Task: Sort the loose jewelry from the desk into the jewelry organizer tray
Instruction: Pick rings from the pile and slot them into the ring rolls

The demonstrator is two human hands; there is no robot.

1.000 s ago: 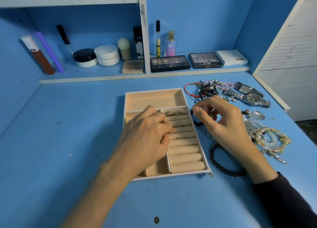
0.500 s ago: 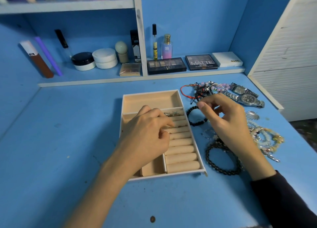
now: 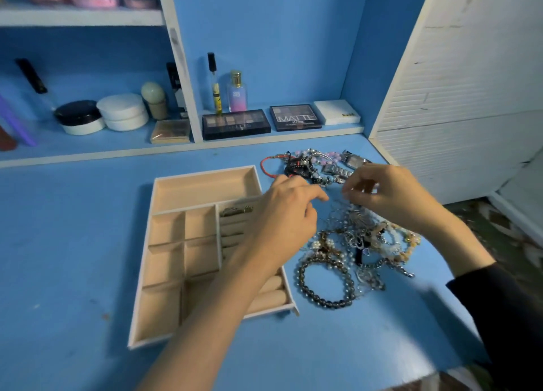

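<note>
Off the ring rolls now, our left hand (image 3: 285,217) has swung right across the organizer tray (image 3: 205,173), which sits in the middle of the desk (image 3: 73,243) with most compartments bare and one gold piece (image 3: 236,211) lodged at the top roll. We keep that hand's fingers loosely curled, grasping nothing we can see, likely reaching to help untangle. Toward the desk's right edge lies the jewelry pile (image 3: 352,243), bracelets and chains knotted together. Above it our right hand (image 3: 393,196) bunches its fingertips; we cannot tell through the blur whether it pinches a chain.
</note>
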